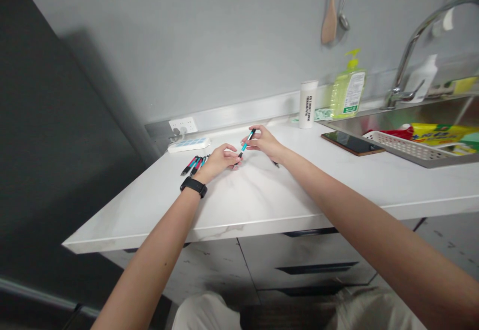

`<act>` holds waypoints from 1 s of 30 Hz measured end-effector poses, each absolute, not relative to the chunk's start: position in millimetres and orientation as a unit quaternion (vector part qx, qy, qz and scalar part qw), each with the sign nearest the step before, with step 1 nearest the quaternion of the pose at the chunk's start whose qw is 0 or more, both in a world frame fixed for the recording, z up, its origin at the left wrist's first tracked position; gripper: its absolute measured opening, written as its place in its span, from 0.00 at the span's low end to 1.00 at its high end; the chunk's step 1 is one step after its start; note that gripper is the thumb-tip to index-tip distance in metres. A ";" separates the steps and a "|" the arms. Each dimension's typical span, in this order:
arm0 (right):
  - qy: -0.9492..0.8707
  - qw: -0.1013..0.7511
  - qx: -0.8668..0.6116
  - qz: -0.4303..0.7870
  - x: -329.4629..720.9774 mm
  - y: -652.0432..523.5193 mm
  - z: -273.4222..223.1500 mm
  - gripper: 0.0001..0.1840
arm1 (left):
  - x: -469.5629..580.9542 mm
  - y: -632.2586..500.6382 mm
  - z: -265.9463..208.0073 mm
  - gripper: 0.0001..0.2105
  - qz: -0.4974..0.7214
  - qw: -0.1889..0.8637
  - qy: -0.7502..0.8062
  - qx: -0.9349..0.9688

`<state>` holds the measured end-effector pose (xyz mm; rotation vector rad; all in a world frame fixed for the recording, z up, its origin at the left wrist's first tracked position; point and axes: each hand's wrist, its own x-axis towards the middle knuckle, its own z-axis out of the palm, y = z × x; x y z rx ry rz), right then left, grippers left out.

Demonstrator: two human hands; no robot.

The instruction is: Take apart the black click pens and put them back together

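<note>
The blue and black pen [245,147] is between the 2 hands, over the white counter [149,210]. It leans, with its long line going from low on the left to high on the right. 1 black end points up, and the other end points down. The left hand [221,160] pinches the pen near the bottom. The right hand [264,142] grips it higher up. More pens [192,166] lie beside the left hand.

Bright on the counter [258,195] at six o'clock, dim on the panel [56,120] at nine. Softly shadowed across the wall [187,45] at ten; glinting on the tap [391,98] at two. Slightly blurred overall, stretched toward the edges.
</note>
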<state>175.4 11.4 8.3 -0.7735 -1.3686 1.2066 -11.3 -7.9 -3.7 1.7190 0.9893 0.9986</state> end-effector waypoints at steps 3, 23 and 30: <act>-0.559 0.559 -0.330 0.516 176.1 11.8 9.5 0.22 | -12.2 -6.6 -3.5 0.21 0.407 0.437 0.406 0.692; -0.561 0.554 -0.352 0.506 174.4 8.3 10.7 0.19 | -11.1 -13.9 3.8 0.17 0.412 0.431 0.415 0.688; -0.524 0.512 -0.396 0.553 177.0 4.7 13.2 0.15 | -12.2 -4.5 0.8 0.11 0.382 0.339 0.444 0.736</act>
